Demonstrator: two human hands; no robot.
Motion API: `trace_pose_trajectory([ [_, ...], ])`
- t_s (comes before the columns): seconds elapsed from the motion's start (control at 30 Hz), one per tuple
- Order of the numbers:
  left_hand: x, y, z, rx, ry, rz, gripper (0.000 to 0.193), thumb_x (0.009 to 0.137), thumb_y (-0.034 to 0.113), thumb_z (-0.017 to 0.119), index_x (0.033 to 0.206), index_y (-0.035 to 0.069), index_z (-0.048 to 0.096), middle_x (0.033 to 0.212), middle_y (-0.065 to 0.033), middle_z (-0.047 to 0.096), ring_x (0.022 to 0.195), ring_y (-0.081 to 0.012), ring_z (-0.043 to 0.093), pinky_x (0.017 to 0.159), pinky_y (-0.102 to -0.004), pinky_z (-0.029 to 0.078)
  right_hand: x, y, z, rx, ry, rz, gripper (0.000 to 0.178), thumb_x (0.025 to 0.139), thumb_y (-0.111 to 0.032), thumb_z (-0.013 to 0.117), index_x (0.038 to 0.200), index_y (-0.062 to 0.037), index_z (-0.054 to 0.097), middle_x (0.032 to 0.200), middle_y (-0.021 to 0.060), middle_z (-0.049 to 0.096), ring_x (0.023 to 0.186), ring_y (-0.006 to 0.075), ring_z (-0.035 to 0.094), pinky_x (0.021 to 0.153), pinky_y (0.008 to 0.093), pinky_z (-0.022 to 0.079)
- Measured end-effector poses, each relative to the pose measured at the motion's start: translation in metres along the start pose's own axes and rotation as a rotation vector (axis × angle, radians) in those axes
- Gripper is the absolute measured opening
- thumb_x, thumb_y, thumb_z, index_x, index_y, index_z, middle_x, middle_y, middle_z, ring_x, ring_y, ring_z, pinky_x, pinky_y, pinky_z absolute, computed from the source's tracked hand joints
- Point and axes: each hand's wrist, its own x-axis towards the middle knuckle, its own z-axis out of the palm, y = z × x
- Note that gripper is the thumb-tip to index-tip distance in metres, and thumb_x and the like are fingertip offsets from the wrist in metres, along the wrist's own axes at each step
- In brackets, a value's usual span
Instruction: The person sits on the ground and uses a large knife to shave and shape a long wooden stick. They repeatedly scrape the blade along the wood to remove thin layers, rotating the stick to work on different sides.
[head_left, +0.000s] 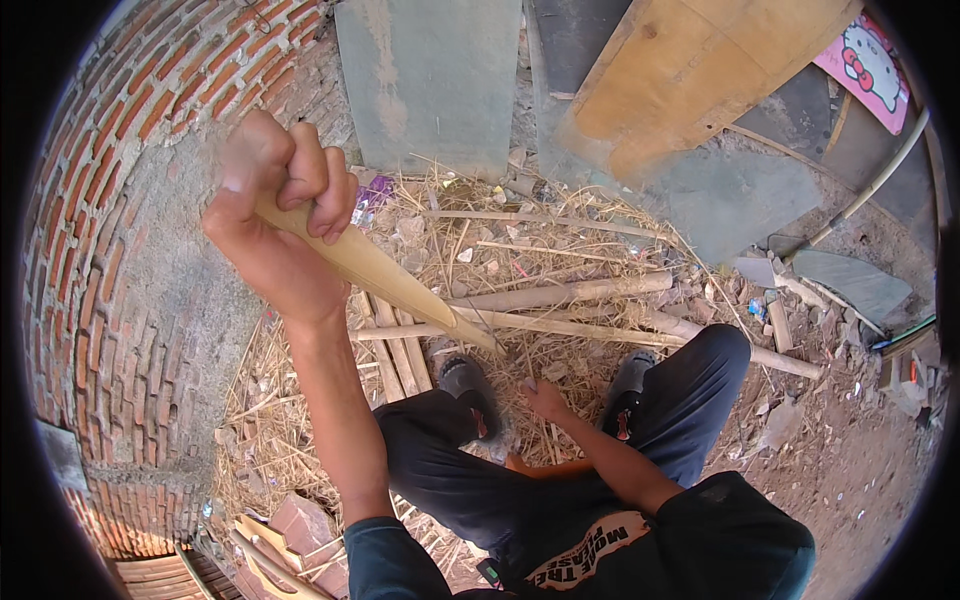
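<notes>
My left hand (285, 205) is raised high in front of the brick wall, its fingers closed round the upper end of a pale, flat bamboo strip (400, 285). The strip slants down to the right, and its lower end comes down between my shoes. My right hand (545, 401) is low between my knees, close to that lower end, with its fingers curled closed. Whatever the right hand grips is too small and dim to name. A thin sliver seems to rise from its fingers.
Several bamboo poles (570, 291) lie across straw and rubble ahead of my shoes. Narrow wooden slats (398, 345) lie beside my left shoe. A brick wall (120, 300) rises at left. Grey boards (430, 90) and a brown panel (690, 75) lean at the back.
</notes>
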Motion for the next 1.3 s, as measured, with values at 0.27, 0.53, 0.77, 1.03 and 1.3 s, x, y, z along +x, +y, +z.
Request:
trace_pose_trajectory([
  [0.27,0.003,-0.005,-0.005,-0.034,0.024,0.01,0.035,0.097,0.043,0.044,0.08,0.016,0.032,0.066,0.003,0.026,0.05,-0.0077,0.025,0.044,-0.0244,0.022,-0.014,0.007,-0.012,0.159,-0.114,0.096,0.05,0.104,-0.043,0.059,0.073,-0.0038,0.057,0.057,0.0059,0.053,0.048,0.0172,0.054,0.05,0.037,0.044],
  [0.53,0.009,-0.007,-0.028,-0.082,0.027,0.003,0.033,0.096,0.042,0.05,0.082,0.015,0.036,0.066,0.0035,0.028,0.05,-0.0078,0.026,0.042,-0.0232,0.023,-0.054,-0.024,-0.011,0.178,0.115,-0.206,0.05,0.107,-0.04,0.056,0.074,-0.0031,0.051,0.064,0.0015,0.052,0.058,0.0106,0.05,0.055,0.0337,0.043],
  [0.77,0.007,-0.004,-0.027,-0.093,0.023,0.013,0.032,0.096,0.041,0.05,0.082,0.015,0.038,0.065,0.0039,0.03,0.048,-0.0071,0.027,0.04,-0.0219,0.025,-0.051,0.023,0.005,0.153,0.028,-0.072,0.056,0.109,-0.045,0.047,0.072,-0.0034,0.053,0.06,0.0072,0.046,0.056,0.0178,0.05,0.061,0.0429,0.045],
  [1.03,0.011,-0.004,-0.036,-0.1,0.036,0.021,0.031,0.096,0.04,0.05,0.083,0.015,0.036,0.065,0.004,0.029,0.048,-0.0066,0.026,0.04,-0.022,0.025,-0.041,0.069,-0.023,0.026,-0.106,0.231,0.069,0.106,-0.055,0.047,0.058,-0.0058,0.047,0.051,0.0096,0.04,0.047,0.0247,0.04,0.059,0.0487,0.039],
  [1.3,0.007,0.007,-0.098,-0.141,0.034,0.017,0.026,0.098,0.035,0.048,0.085,0.015,0.038,0.069,0.0035,0.032,0.052,-0.0062,0.03,0.042,-0.0211,0.028,-0.071,0.031,-0.028,-0.016,0.022,-0.047,0.067,0.104,-0.052,0.052,0.069,0.0045,0.048,0.056,0.0156,0.043,0.052,0.0314,0.048,0.061,0.0499,0.041],
])
